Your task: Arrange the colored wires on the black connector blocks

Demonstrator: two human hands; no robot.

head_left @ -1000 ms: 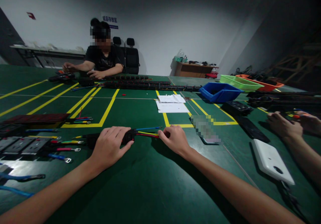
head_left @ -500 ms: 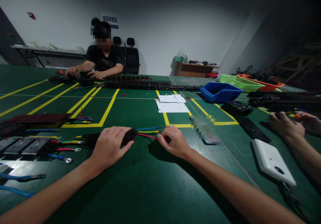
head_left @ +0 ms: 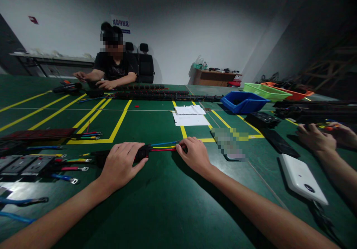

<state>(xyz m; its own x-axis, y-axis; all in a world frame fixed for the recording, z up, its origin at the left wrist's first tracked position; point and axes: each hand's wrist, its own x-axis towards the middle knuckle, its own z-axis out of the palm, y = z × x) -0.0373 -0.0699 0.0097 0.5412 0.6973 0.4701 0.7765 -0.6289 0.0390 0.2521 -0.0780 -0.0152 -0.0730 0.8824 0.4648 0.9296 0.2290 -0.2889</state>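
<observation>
My left hand (head_left: pixel 122 163) is wrapped over a black socket strip (head_left: pixel 144 152) lying on the green table, its thumb along the near side. Blue (head_left: pixel 163 144), yellow (head_left: pixel 160 147) and red (head_left: pixel 161 150) wires stick out of the strip's right end. My right hand (head_left: pixel 195 154) is closed in a pinch at the far end of the red wire. The fingers hide that wire's tip. The blue and yellow wires end close beside the same fingertips; whether these are pinched too I cannot tell.
Socket strips (head_left: pixel 26 163) with lugged wires lie at left. White papers (head_left: pixel 192 120), a blurred phone (head_left: pixel 234 156), a blue bin (head_left: pixel 244 103) and a white device (head_left: pixel 302 178) are around the right side. A co-worker's hands (head_left: pixel 318 139) work at far right; another person (head_left: pixel 115 64) sits opposite.
My right hand has moved slightly up, and the red wire, which sagged before, now runs straight. The left hand stays on the strip. The person opposite has lifted a hand off the parts.
</observation>
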